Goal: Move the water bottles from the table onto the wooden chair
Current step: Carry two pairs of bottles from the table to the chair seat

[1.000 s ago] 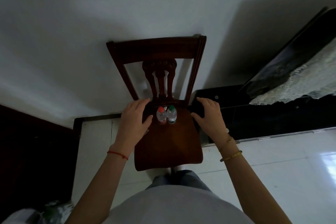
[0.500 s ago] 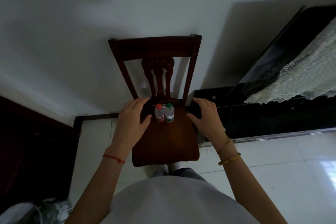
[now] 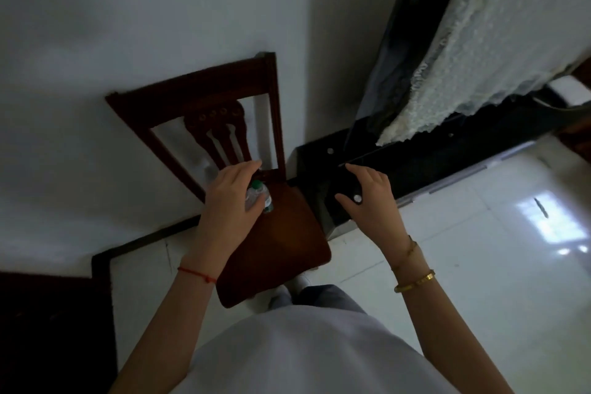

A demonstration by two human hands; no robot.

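White wall [image 3: 128, 25], tiled floor [image 3: 479, 249] — wooden chair [image 3: 278, 253] bears green-capped bottle [image 3: 259, 193].

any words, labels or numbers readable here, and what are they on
None can be read.
green-capped bottle on the wooden chair: its label is too blurred and dark to read.
The left hand covers whatever stands beside that bottle.

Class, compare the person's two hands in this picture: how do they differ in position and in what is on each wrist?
The left hand hovers over the wooden chair seat, in front of the water bottle; the right hand is over the black cabinet. The left wrist wears a red string, the right gold bracelets. Both have relaxed, spread fingers and hold nothing.
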